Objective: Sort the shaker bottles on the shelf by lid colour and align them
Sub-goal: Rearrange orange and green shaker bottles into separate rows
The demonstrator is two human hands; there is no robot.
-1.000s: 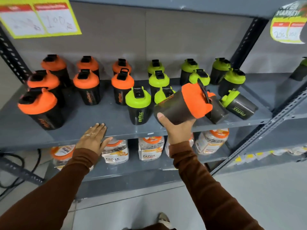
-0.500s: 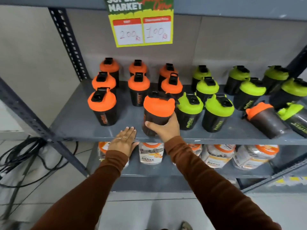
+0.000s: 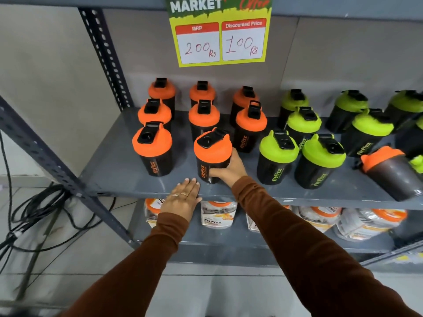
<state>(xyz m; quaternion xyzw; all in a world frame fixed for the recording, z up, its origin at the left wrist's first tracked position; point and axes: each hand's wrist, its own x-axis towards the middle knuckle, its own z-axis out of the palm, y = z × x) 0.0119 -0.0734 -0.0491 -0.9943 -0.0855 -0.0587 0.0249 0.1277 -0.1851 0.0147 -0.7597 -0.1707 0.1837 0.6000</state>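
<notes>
Black shaker bottles stand on a grey metal shelf (image 3: 119, 177). Several orange-lidded ones fill the left side, several green-lidded ones (image 3: 278, 154) the right. My right hand (image 3: 226, 169) grips an upright orange-lidded bottle (image 3: 212, 152) at the front of the middle orange column, its base on the shelf. My left hand (image 3: 182, 200) lies flat and open on the shelf's front edge, just left of that bottle. Another orange-lidded bottle (image 3: 391, 172) leans tilted at the right front, among the green ones.
A price sign (image 3: 220, 34) hangs above the bottles. A slotted upright post (image 3: 106, 58) bounds the shelf on the left. Pouches with orange caps (image 3: 218, 213) lie on the lower shelf. Black cables (image 3: 34, 213) lie on the floor at left.
My right hand carried the orange-lidded bottle from the green side leftward, turned it upright and set it down in the orange group. The view swung left. My left hand stayed on the shelf edge.
</notes>
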